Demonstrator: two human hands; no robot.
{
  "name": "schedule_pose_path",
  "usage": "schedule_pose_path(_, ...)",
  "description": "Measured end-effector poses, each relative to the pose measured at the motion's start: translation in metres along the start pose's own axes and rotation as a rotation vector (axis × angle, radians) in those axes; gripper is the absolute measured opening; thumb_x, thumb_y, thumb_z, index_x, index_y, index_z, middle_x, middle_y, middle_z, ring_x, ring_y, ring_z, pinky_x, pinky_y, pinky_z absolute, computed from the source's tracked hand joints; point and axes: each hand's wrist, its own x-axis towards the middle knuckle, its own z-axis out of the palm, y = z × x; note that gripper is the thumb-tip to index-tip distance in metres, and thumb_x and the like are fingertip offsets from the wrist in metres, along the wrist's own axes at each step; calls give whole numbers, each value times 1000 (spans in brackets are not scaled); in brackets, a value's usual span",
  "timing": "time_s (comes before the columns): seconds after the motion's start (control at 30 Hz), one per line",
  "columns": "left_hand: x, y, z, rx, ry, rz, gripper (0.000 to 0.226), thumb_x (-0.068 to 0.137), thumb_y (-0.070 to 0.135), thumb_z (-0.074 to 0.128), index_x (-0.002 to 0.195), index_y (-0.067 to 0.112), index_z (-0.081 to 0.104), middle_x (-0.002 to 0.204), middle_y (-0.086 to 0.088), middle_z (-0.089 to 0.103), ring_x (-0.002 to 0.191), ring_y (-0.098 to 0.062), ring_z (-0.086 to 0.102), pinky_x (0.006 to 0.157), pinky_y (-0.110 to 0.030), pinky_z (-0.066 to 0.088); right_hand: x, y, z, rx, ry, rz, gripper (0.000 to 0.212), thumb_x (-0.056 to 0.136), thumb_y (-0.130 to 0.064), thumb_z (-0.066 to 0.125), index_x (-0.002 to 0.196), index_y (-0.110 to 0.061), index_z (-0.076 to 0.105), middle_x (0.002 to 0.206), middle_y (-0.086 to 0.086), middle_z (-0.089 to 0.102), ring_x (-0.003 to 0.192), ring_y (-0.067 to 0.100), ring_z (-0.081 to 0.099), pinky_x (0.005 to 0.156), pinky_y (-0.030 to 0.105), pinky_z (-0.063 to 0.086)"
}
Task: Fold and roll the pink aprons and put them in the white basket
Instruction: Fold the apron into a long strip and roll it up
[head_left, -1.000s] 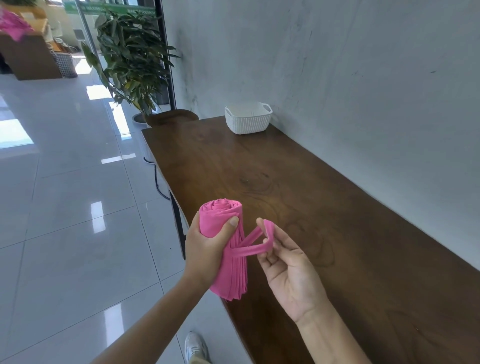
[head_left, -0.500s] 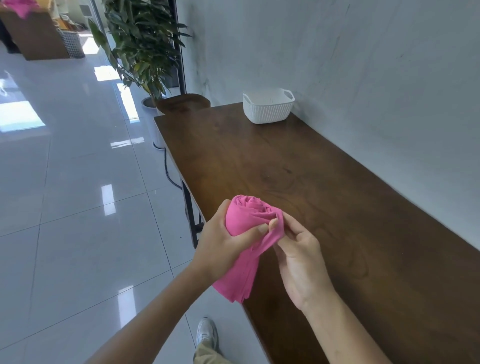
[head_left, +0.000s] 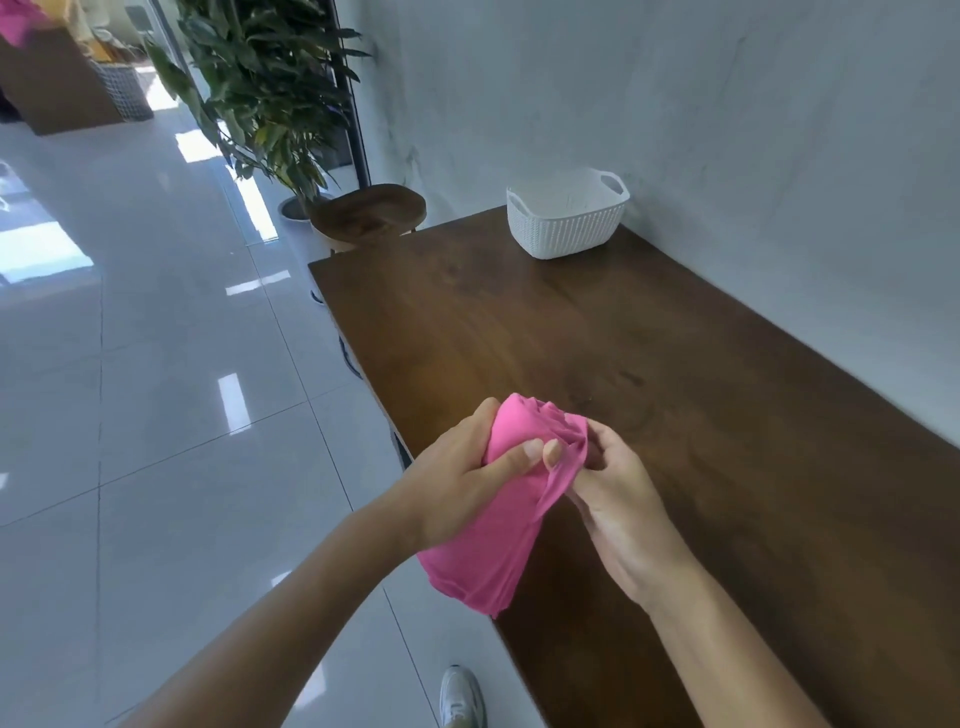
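Head view shows a pink apron (head_left: 488, 545), plain bright pink cloth made into a thick roll. Its upper end is rounded with folds showing, and its lower end hangs flat and loose. The left hand (head_left: 452, 488) is wrapped around the upper part of the roll, with the thumb lying across the front. The right hand (head_left: 618, 499) pinches a thin stretched edge of the same cloth just beside the roll's top. The apron is held in the air above the near left edge of the dark brown wooden table (head_left: 701, 441), not touching it. The white basket (head_left: 566, 228), with a woven pattern and two handle holes, stands at the far end of the table against the grey wall (head_left: 727, 130). Beyond the far edge there is a round wooden stool (head_left: 369, 210) and a leafy potted plant (head_left: 265, 88). The floor (head_left: 156, 415) is made of glossy pale tiles, and one white shoe (head_left: 460, 696) is seen below.
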Motion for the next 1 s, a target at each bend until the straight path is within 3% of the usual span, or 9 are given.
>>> schedule_pose_path(0.2,33,-17,-41,-134,-45,-105,53,86,71,46,113,26,55,105,4,66,98,-22,66,88,-50,57,56,-1,23,70,56,-1,78,67,-66,83,133,-34,57,124,-5,69,117,18,66,101,47,54)
schedule_pose_path(0.33,37,-34,-62,-362,-22,-151,59,82,68,62,131,36,53,117,10,67,106,-19,69,90,-46,60,88,-7,43,158,125,8,85,64,-72,81,136,-34,56,126,-6,69,118,18,66,102,47,53)
schedule_pose_path(0.5,32,-62,-84,-457,-3,-140,75,77,49,82,142,42,44,123,10,62,113,-22,67,86,-42,62,111,-16,66,207,142,29,61,83,-60,68,138,-35,54,127,-8,67,115,15,66,99,42,56)
schedule_pose_path(0.7,47,-89,-127,-312,-70,-90,73,77,45,85,140,39,49,123,10,62,112,-24,67,83,-41,62,128,-21,78,126,60,102,57,88,-52,68,139,-28,55,126,-4,69,114,16,68,102,43,53)
schedule_pose_path(0.9,69,-96,-181,95,-366,27,74,79,49,83,141,47,43,126,23,55,112,-9,61,88,-30,61,140,-36,94,-7,52,155,96,56,-65,89,138,-27,57,125,0,70,114,22,68,99,48,55)
schedule_pose_path(1.0,78,-96,-213,301,-453,135,78,78,52,82,143,50,40,129,25,53,112,-7,58,88,-30,61,140,-44,121,-121,24,182,87,57,-65,90,133,-36,59,129,-5,68,115,19,67,97,48,55)
